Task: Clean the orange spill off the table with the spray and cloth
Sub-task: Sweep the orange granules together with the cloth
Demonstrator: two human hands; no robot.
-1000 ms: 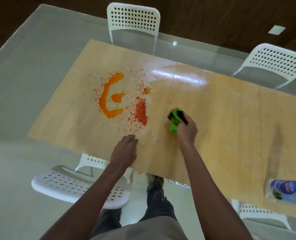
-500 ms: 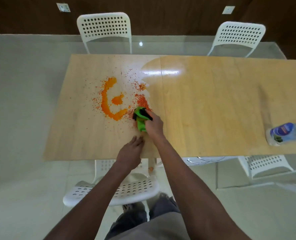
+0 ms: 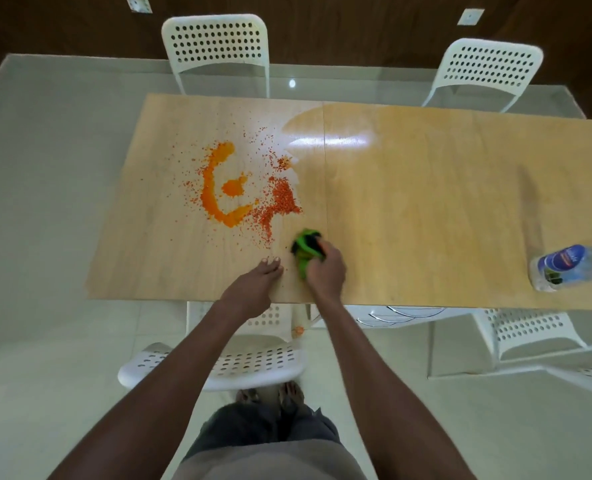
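Orange spill: a thick curved smear ringed by scattered granules, left-centre of the wooden table. Your right hand grips a bunched green cloth just lower right of the spill's edge. Your left hand rests flat, fingers straight, beside it. Plastic bottle lies far right.

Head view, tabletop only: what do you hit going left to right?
orange spill → left hand → green cloth held in the right hand → glare patch → plastic bottle lying on its side near the table's right end.
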